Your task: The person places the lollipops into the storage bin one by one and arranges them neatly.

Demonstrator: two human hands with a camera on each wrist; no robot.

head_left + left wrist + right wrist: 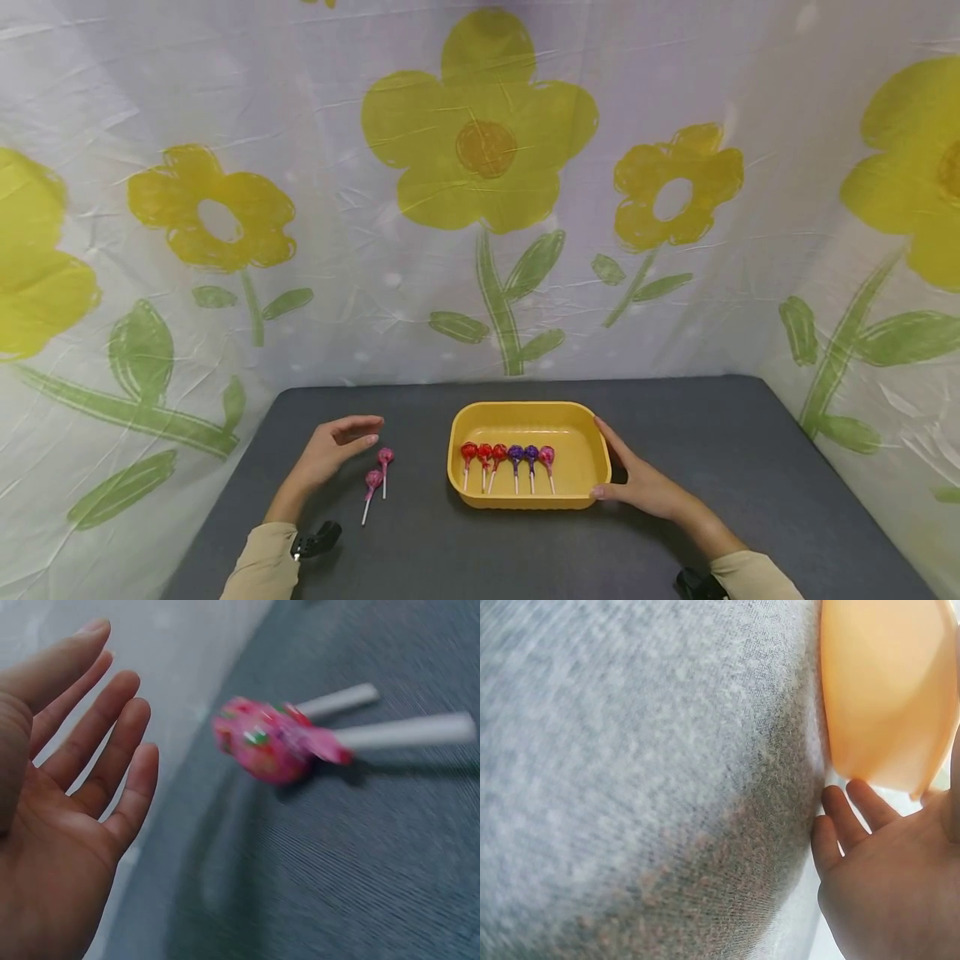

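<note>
In the head view, my left hand [335, 451] hovers at the left, fingers loosely bent and holding nothing. Just right of it, two pink lollipops lie on the table: the farther lollipop [386, 456] and the nearer lollipop [373, 479]. The left wrist view shows a pink wrapped lollipop [270, 742] apart from the fingers, its white stick pointing right. My right hand [641, 483] grips the right end of a yellow tray [581, 442], thumb at the near corner and fingers toward the far corner. Inside lie three red lollipops [484, 452], two purple lollipops [516, 452] and one pink lollipop [547, 455] in a row.
A dark grey table [405, 550] carries the tray and lollipops. Behind it and along both sides hangs a pale curtain [337, 317] printed with yellow flowers. Black bands [317, 540] sit on both wrists, beside beige sleeves [262, 562].
</note>
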